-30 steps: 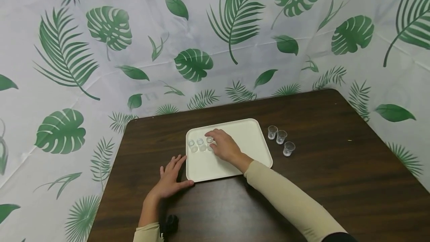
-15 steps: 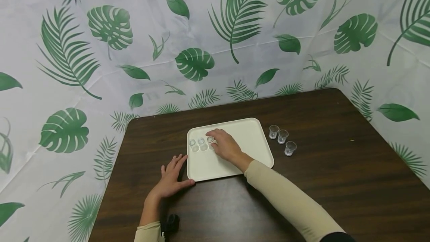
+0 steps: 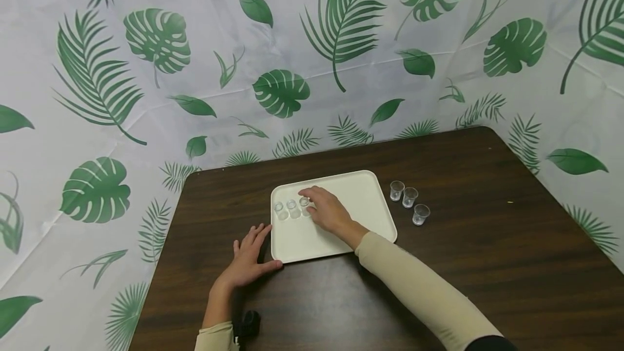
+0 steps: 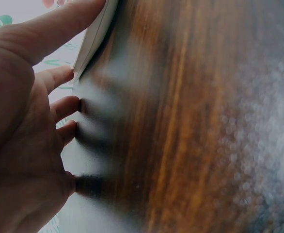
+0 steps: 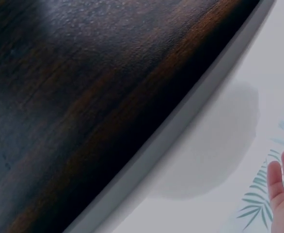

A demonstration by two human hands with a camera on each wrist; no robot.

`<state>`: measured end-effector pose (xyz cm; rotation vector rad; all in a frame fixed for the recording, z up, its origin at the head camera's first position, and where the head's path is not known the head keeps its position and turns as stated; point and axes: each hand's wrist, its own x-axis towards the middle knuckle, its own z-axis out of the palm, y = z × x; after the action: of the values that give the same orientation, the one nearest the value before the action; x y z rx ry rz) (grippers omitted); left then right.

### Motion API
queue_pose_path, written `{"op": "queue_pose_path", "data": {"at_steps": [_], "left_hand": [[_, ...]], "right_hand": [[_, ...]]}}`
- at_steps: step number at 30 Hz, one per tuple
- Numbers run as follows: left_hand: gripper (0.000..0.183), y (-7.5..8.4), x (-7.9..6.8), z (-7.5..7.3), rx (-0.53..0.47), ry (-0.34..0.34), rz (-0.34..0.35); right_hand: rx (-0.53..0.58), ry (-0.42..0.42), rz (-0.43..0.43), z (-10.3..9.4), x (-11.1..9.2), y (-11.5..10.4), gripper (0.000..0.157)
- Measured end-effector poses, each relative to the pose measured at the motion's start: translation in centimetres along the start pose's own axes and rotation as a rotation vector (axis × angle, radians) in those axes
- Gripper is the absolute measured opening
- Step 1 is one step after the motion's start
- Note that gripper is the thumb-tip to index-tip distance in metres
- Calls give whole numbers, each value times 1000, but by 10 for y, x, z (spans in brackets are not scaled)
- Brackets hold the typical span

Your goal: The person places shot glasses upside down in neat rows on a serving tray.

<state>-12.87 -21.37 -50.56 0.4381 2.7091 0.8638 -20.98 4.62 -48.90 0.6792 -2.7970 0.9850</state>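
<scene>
My right hand (image 3: 329, 211) reaches over a white tray (image 3: 341, 237), thumb and index finger on either side of a small clear cup (image 3: 304, 202). Part of that cup is hidden behind the hand. To its left two more clear cups, a middle one (image 3: 291, 205) and an end one (image 3: 279, 207), stand in a row along the tray's left part. With fingers spread, my left hand (image 3: 246, 264) rests on the table at the tray's near left corner; its thumb and index finger touch the rim. In the right wrist view only some fingertips (image 5: 276, 182) show, and no cup.
Three more clear cups stand on the dark wooden table (image 3: 468, 242) to the right of the tray: a far one (image 3: 396, 191), a middle one (image 3: 409, 197) and a near one (image 3: 421, 214). A leaf-patterned cloth (image 3: 219, 123) hangs behind the table.
</scene>
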Motion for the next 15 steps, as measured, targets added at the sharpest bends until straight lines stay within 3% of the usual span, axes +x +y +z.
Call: {"op": "queue_pose_path", "data": {"at_steps": [15], "left_hand": [[97, 2, 0, -2, -7, 3, 5]], "right_hand": [[-10, 32, -8, -13, -5, 6, 36]]}}
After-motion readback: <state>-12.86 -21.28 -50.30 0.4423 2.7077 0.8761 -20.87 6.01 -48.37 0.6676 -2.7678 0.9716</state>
